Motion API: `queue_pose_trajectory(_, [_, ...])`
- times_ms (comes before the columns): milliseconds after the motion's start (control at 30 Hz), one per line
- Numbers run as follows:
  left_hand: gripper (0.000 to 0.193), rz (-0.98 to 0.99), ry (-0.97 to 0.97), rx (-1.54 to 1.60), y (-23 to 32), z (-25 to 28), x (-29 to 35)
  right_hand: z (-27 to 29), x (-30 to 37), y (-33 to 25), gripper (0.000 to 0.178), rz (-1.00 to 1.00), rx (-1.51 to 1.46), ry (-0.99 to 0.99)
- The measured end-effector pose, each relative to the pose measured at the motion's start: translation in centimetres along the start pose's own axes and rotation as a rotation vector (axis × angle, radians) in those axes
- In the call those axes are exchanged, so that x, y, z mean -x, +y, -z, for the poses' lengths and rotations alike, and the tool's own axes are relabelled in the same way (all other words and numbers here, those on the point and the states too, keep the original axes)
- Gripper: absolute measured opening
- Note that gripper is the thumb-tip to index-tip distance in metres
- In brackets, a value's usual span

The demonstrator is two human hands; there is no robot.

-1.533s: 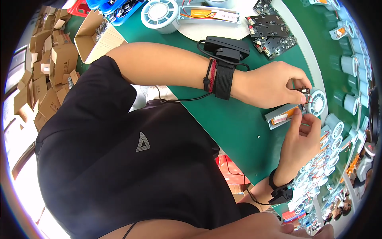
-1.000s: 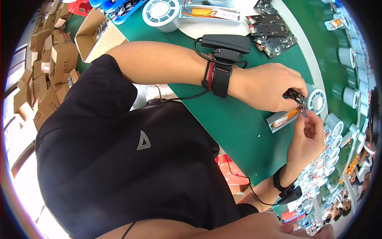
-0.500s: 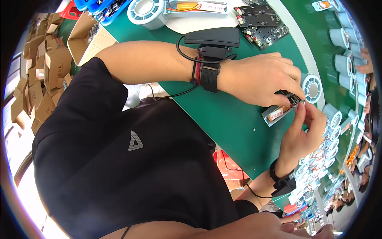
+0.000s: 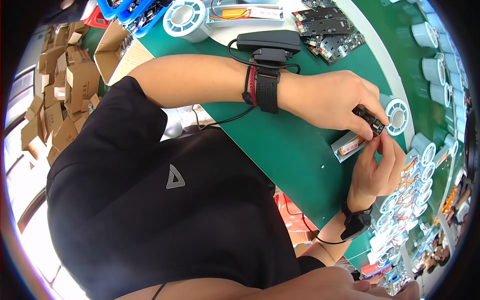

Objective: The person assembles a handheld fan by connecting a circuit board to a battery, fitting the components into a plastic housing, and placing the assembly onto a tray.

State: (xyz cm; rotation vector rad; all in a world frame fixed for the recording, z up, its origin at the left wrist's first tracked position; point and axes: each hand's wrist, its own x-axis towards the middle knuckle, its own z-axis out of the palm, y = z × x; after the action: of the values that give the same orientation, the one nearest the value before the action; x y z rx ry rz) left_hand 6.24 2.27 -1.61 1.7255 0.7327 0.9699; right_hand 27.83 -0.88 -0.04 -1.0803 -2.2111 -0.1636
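My left hand (image 4: 335,100) reaches in from the left, closed on a small black circuit board (image 4: 372,123) held between thumb and fingers. Its components face up. My right hand (image 4: 377,167) comes from below, thumb and fingertips pinched together at the board's near edge; what they pinch is too small to make out. Under both hands lies a pale blue housing (image 4: 338,151), in whose tray an orange and white battery (image 4: 351,145) shows. A round slotted end (image 4: 397,116) sits just beyond my left fingertips; hands hide the part between.
Several black circuit boards (image 4: 332,32) lie at the far side, near another pale blue housing (image 4: 245,21) with battery and wires. Many similar housings (image 4: 400,195) crowd the right. Blue bins (image 4: 131,12) stand far left, cardboard boxes (image 4: 80,82) beyond the green table (image 4: 295,165).
The circuit board has tilted so more of its face shows between my left fingers. My right fingers have shifted slightly along its near edge. The whole view has shifted a little.
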Motion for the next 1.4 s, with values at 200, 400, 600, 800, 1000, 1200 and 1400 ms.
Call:
queue_pose_trajectory(200, [0.035, 0.127, -0.067, 0.091, 1.0, 0.5, -0.2, -0.4, -0.4, 0.9, 0.020, 0.117, -0.026, 0.064])
queue_pose_trajectory(400, [0.036, 0.201, -0.089, 0.180, 1.0, 0.4, -0.2, -0.3, -1.0, 1.4, 0.024, 0.231, -0.054, 0.002])
queue_pose_trajectory(600, [0.034, 0.255, -0.166, 0.149, 1.1, 0.7, -0.7, 0.0, -1.2, 2.1, 0.029, 0.298, -0.045, -0.003])
queue_pose_trajectory(800, [0.037, 0.006, 0.068, 0.050, -0.1, -0.6, 0.2, 0.9, -2.3, 0.6, 0.028, 0.131, -0.012, -0.098])
queue_pose_trajectory(1000, [0.038, 0.011, 0.140, 0.164, 0.0, -1.9, 0.3, 4.4, -3.2, -1.0, 0.024, -0.436, -0.319, -0.355])
queue_pose_trajectory(1200, [0.036, 0.256, 0.083, 0.496, 0.5, -2.3, 0.3, 4.5, -2.9, -0.3, 0.019, -0.591, -0.431, -0.413])
queue_pose_trajectory(1400, [0.038, 0.249, 0.090, 0.495, 0.6, -2.6, 0.3, 4.1, -2.3, -0.5, 0.015, -0.675, -0.491, -0.377])
